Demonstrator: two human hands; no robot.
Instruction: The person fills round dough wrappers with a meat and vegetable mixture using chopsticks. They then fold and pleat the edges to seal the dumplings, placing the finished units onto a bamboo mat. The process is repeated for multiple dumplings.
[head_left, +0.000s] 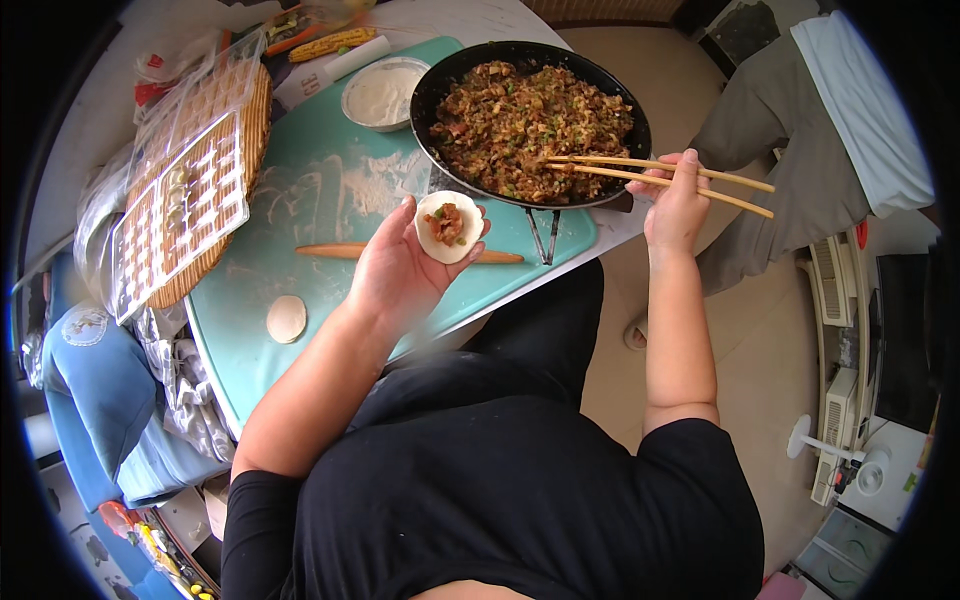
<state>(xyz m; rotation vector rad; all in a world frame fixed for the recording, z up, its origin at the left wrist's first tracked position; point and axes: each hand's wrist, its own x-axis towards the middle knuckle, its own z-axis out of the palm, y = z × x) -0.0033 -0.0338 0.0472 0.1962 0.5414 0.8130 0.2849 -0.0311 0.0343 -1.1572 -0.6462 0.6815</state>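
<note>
On my left hand [392,262] lies a round dumpling wrapper [428,240], its edge cupped by my fingers and thumb. A small mound of chopped filling [446,221] sits in the wrapper's middle. My right hand [676,203] is closed round a pair of wooden chopsticks [735,181] beyond the pan's right side. Their tips rest in the minced filling [530,120] that heaps up in a black pan [640,108]. Behind my left hand a tapered wooden rolling pin [330,250] lies on the green mat [240,365]. Another wrapper [286,319] lies flat to its left.
A metal bowl of flour [383,92] stands left of the pan. Clear compartment trays [180,215] lean over a round woven tray [256,150] at the left. Corn [330,44] lies at the back. A person in grey trousers [765,120] is at the right.
</note>
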